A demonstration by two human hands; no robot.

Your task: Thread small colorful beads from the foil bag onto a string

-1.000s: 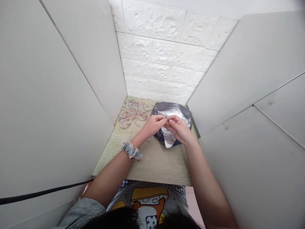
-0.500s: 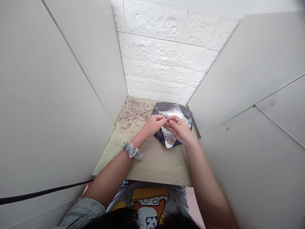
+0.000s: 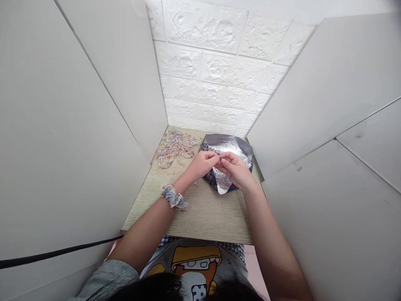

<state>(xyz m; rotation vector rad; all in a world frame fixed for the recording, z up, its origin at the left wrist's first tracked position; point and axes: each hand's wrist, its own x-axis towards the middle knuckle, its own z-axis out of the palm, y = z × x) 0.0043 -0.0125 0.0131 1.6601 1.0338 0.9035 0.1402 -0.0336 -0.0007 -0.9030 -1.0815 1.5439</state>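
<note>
Fingertips pinched, my left hand (image 3: 203,164) meets my right hand (image 3: 236,168) over an open bag (image 3: 228,144) with a shiny silver lining and a dark patterned outside. Tiny beads (image 3: 223,180) in many colours lie inside the bag. Something very small sits between the fingertips of both hands; its kind cannot be made out. To the left of my hands, a tangled heap of beaded strings (image 3: 175,148) in pink, red, white and green rests on the table. A blue scrunchie with lace edging (image 3: 173,197) circles my left wrist.
The small wood-grain table (image 3: 209,217) is hemmed in by pale panels (image 3: 119,83) on the left and right. A white brick-textured wall (image 3: 213,71) closes off the back. At lower left, a black cable (image 3: 62,252) runs towards the table's corner.
The fingertips of my right hand have shifted slightly, closing nearer to those of my left hand. The bag and the beaded strings have stayed in place.
</note>
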